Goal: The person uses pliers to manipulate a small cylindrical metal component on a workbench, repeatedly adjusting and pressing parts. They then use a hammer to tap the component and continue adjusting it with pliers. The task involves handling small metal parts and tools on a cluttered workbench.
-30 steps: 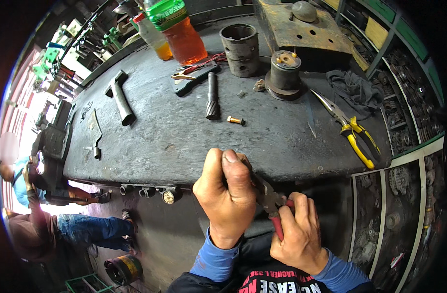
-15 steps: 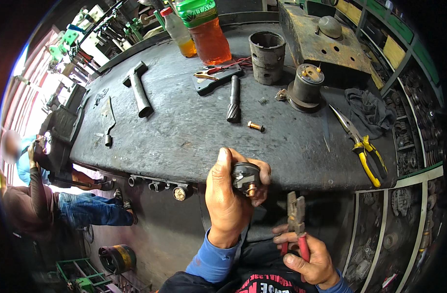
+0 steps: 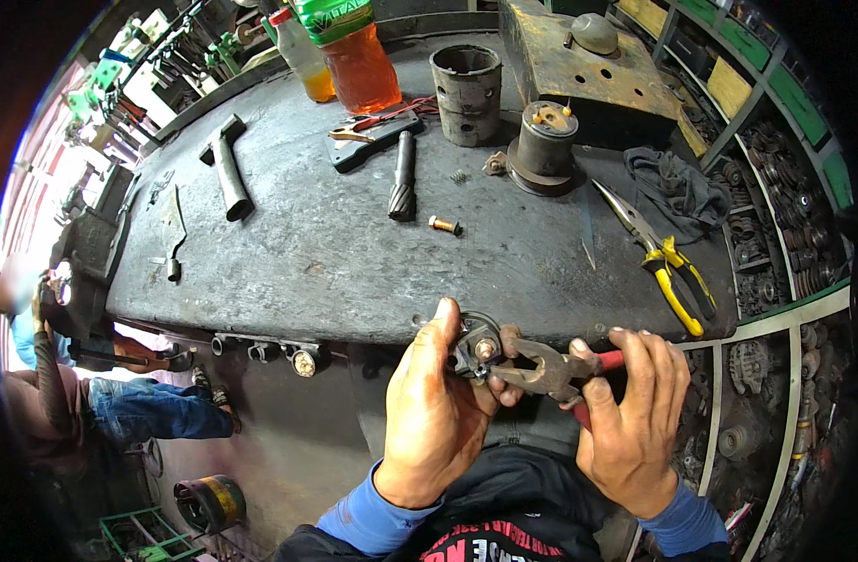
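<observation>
- While the left hand (image 3: 429,407) curls its fingers around a round black part (image 3: 476,337) near the bench (image 3: 298,290) edge, the right hand (image 3: 635,407) grasps red-handled pliers (image 3: 548,371), fingers bent, jaws parted.
- Beyond lies a copper-coloured bolt (image 3: 443,225).
- Farther stands a metal cylinder (image 3: 466,112).

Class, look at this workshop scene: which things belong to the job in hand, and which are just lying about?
In the job:
dark round part, held in the left hand
red-handled pliers, held in the right hand, jaws at the part

Apparently just lying about, untouched:
yellow-handled pliers
T-shaped tool
copper-coloured bolt
fluted tool
grey cloth
</observation>
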